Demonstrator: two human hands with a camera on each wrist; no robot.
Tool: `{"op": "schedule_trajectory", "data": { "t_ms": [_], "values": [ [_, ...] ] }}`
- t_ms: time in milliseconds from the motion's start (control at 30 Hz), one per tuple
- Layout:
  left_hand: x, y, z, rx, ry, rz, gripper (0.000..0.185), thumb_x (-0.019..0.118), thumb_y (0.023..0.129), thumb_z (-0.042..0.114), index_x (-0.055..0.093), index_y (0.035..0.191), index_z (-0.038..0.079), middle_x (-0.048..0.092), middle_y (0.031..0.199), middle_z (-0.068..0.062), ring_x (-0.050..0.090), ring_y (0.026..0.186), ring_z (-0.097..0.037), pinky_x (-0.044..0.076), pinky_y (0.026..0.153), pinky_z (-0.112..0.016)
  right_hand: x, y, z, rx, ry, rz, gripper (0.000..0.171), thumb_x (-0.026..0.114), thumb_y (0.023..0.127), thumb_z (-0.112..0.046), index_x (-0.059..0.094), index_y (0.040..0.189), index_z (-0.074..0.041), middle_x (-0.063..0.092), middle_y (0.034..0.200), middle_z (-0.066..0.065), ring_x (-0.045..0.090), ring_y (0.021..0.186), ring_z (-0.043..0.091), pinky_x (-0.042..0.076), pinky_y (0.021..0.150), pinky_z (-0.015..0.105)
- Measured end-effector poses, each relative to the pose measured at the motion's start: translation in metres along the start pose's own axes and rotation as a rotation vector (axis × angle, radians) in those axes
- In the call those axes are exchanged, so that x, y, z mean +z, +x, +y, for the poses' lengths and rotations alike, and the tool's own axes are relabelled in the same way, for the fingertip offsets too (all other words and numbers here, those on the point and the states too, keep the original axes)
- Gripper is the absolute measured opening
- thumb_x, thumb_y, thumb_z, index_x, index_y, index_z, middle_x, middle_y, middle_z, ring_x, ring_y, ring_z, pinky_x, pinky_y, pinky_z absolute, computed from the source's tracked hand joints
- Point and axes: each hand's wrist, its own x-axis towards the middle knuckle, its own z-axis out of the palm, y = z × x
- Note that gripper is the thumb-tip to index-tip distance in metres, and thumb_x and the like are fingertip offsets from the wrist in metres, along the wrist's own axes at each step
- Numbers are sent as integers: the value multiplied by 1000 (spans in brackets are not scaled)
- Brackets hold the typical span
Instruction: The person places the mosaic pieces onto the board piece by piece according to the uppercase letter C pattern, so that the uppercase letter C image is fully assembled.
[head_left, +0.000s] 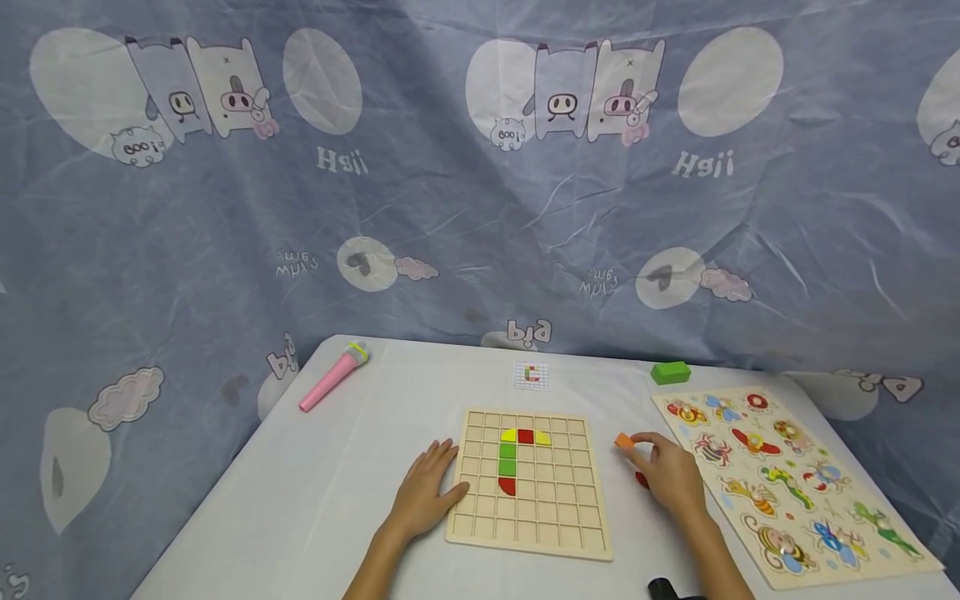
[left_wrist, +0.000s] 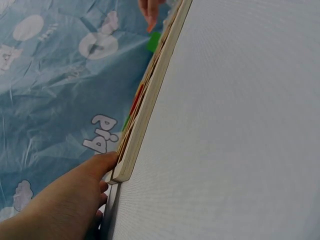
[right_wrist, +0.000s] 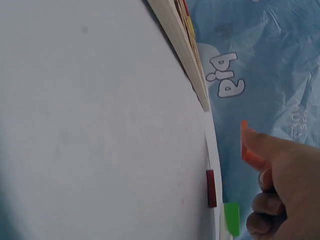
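My right hand [head_left: 670,475] pinches a small orange piece [head_left: 624,441] between thumb and index finger, above the table to the right of the gridded wooden board [head_left: 480,521]. In the right wrist view the orange piece [right_wrist: 243,142] is seen edge-on. Under that hand a red piece [head_left: 642,480] lies on the table, partly covered. My left hand [head_left: 424,493] rests by the board's left edge, fingers extended, thumb touching the rim. Set in the grid are a red square [head_left: 526,437] between two yellow pieces, two green squares [head_left: 507,459] in a column, and a rounded red piece [head_left: 507,486] below them.
A small card [head_left: 532,376] with a coloured grid pattern lies behind the board. At the back right stands a green block [head_left: 671,372]. An insect picture puzzle [head_left: 795,492] covers the right side. A pink toy microphone [head_left: 335,377] lies back left; a black object [head_left: 663,589] is at the front.
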Motion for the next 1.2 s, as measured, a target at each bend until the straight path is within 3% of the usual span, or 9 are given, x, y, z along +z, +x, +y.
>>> {"op": "schedule_trajectory", "data": {
  "t_ms": [167,333,467,633,867,1200],
  "values": [
    [0,0,0,0,-5,-5,63,56,88,44,43,137,5,37,144,-12,24,135,-31,17,109,-48,2,-4,-22,-37,38,0,33,74,78,-32,67,103,-11,39,52,-3,34,44,12,25,38,23],
    [-1,0,1,-1,-8,-3,63,56,88,44,43,136,5,37,144,-11,24,136,-31,17,109,-48,8,-14,-50,-145,43,-14,30,75,77,-33,68,100,-15,37,52,-7,31,44,8,25,39,22],
    [-1,0,0,-1,-9,-3,64,55,89,45,43,137,5,37,144,-11,24,136,-31,17,109,-48,16,-25,-72,-200,78,-77,26,75,76,-32,68,98,-19,35,51,-10,30,43,5,26,39,20],
    [0,0,-1,1,-4,-3,64,55,89,45,43,137,4,37,144,-11,24,135,-31,17,109,-49,26,-38,-92,-193,108,-193,26,75,75,-36,68,97,-24,37,51,-9,30,44,4,25,40,20],
    [1,0,-2,17,-10,33,63,57,88,43,44,136,4,39,142,-12,26,134,-32,19,109,-49,43,-47,-105,-206,104,-281,26,74,75,-39,67,95,-24,40,51,-10,34,45,4,28,41,21],
    [1,0,-1,5,-6,5,64,55,89,45,43,137,4,36,144,-12,23,136,-32,17,110,-49,54,-50,-108,-276,62,-272,24,75,75,-36,67,93,-22,38,48,-12,31,42,2,27,38,20]
  ]
}}
